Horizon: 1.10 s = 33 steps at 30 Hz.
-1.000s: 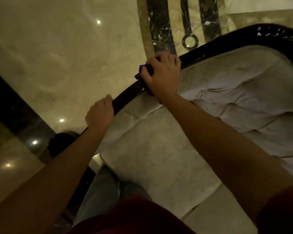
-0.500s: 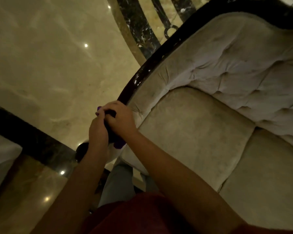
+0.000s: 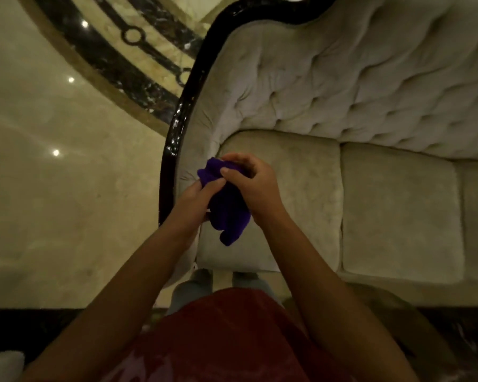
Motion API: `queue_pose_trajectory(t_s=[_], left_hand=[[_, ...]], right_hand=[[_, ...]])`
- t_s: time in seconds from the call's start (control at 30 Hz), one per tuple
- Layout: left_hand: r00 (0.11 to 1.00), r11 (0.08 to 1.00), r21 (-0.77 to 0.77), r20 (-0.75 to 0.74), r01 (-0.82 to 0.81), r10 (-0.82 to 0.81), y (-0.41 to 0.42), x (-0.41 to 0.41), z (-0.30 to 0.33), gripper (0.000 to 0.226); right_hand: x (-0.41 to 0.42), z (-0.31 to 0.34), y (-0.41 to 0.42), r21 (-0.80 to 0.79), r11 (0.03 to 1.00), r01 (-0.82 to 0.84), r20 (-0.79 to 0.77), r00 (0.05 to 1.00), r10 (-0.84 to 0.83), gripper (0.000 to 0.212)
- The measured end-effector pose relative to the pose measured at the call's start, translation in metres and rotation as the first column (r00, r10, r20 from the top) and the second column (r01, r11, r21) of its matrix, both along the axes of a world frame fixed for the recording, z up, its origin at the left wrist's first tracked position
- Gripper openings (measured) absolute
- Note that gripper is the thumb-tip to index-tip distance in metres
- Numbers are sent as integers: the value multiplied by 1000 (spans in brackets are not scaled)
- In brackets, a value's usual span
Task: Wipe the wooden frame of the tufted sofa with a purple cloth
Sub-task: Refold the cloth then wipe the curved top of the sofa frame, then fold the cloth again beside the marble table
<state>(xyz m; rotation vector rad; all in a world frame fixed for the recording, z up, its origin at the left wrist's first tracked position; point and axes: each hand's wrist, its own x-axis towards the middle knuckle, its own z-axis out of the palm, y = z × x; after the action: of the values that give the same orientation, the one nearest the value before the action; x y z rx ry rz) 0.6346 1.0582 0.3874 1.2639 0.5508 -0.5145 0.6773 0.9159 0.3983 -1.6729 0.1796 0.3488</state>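
A purple cloth [image 3: 226, 208] hangs bunched between both hands, above the left end of the seat. My left hand [image 3: 193, 202] grips its left side. My right hand [image 3: 253, 186] pinches its upper edge from the right. The glossy dark wooden frame [image 3: 174, 130] curves up the sofa's left arm and along the top of the back. Neither hand touches the frame; it runs just left of my left hand. The cream tufted sofa [image 3: 342, 86] fills the right half of the view.
Polished marble floor [image 3: 66, 175] with a dark inlaid band [image 3: 116, 59] lies left of the sofa. Seat cushions [image 3: 398, 216] stretch to the right. My legs and red shirt [image 3: 226, 334] are at the sofa's front edge. A white object [image 3: 0, 365] sits bottom left.
My right hand slid the cloth down the frame toward my left hand, then both hands lifted the cloth off the frame and now hold it over the seat. The view swung right.
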Motion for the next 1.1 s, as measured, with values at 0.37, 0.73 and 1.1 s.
queue_pose_trajectory(t_s=[0.37,0.73,1.1], left_hand=[[971,968,-169,186,185,-153,-95,-1,92,49],[866,849,-245,320,468,-385,-252,-84,125,48],[505,660,451,425,601,-751,-437,-181,114,60]], right_hand=[[-58,95,-114,517,617,593,-164,777,-608,39],[-228,62,-237,514,546,661,-273,730,-626,73],[-362,93,-390,428,290,856,-72,352,-933,43]])
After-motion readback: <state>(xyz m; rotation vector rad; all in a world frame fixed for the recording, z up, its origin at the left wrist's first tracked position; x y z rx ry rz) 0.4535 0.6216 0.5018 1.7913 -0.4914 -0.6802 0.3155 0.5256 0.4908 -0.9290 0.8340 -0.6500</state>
